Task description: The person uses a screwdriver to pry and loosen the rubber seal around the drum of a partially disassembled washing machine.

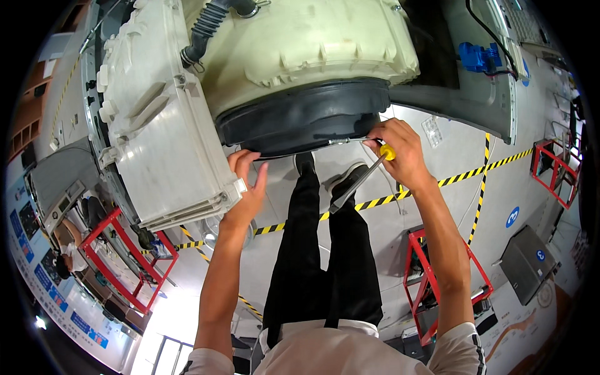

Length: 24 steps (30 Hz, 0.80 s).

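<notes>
A black rubber door gasket (300, 115) rings the mouth of a cream plastic washing machine tub (300, 44). Along its lower rim runs a thin wire clamp with a small coil spring (339, 141). My right hand (403, 150) is closed at the clamp's right end. The same hand holds a flat-bladed screwdriver (369, 175) with a yellow handle, its blade slanting down to the left. At the gasket's left side, my left hand (247, 187) touches the rim with its fingertips, the thumb standing apart. Part of its fingers is hidden behind the rim.
Left of the tub is a white ribbed plastic housing (162, 125), with a black corrugated hose (209, 28) above. A grey cabinet panel (475, 106) carries a blue part (478, 57). Red frames (431, 281) and black-yellow floor tape (387, 199) lie around my legs. Another person is far left.
</notes>
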Available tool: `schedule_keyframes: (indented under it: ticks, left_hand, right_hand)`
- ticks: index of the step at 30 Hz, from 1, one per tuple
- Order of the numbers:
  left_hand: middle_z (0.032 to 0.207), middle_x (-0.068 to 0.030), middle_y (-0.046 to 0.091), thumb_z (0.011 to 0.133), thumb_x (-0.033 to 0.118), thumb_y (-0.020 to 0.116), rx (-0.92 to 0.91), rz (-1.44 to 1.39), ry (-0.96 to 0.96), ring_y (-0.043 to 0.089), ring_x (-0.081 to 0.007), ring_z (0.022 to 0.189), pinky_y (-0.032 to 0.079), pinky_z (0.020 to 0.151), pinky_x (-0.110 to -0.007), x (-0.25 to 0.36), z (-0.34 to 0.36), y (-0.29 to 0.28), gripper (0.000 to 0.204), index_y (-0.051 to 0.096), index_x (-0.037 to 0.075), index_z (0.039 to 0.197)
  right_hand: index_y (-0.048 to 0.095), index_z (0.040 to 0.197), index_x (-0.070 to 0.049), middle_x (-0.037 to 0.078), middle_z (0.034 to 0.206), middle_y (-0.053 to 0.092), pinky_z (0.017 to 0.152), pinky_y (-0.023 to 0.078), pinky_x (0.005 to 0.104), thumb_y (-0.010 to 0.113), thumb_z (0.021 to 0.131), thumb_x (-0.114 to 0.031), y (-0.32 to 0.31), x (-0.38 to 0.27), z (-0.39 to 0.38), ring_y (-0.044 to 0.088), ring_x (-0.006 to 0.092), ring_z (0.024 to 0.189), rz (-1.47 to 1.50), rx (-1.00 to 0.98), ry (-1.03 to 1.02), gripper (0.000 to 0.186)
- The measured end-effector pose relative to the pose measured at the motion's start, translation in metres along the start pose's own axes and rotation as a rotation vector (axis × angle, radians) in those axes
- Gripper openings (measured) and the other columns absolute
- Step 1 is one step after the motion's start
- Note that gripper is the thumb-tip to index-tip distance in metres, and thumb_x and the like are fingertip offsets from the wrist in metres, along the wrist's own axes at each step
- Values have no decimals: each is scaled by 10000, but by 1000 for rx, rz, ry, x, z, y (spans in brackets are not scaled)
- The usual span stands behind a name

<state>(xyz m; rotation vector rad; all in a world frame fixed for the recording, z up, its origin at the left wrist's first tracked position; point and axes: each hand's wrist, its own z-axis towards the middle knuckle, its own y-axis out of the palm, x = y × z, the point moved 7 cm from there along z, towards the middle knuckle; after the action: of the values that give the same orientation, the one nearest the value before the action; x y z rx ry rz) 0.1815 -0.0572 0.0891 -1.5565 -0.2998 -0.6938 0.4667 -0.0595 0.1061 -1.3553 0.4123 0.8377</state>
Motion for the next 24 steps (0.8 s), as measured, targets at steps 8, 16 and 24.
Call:
schedule_keyframes:
  ticks: [8, 16, 24]
  left_hand:
    - [1006, -116, 615, 895, 27, 583, -178, 193, -133, 640, -214, 837, 508, 715, -329, -99, -28, 21, 189, 527, 28, 1075]
    - [1002, -147, 659, 994, 134, 472, -67, -75, -367, 658, -211, 909, 514, 845, -323, -87, -39, -10, 232, 563, -9, 1152]
    - [1094, -176, 608, 945, 56, 493, 143, -37, -94, 601, -264, 1017, 471, 909, -371, -10, -18, -13, 355, 513, -41, 1286]
  right_hand:
    - [630, 833, -51, 66, 793, 616, 658, 451, 358, 758, 733, -52, 3, -4, -2, 586, 263, 740, 34, 16, -21, 163]
    - [645, 846, -63, 56, 808, 628, 659, 456, 349, 758, 737, -61, -4, 9, -9, 594, 251, 753, -3, 71, -1, 157]
    - [659, 902, -30, 95, 877, 653, 689, 501, 359, 736, 797, -69, -21, 44, -30, 620, 289, 780, 19, 218, 224, 136]
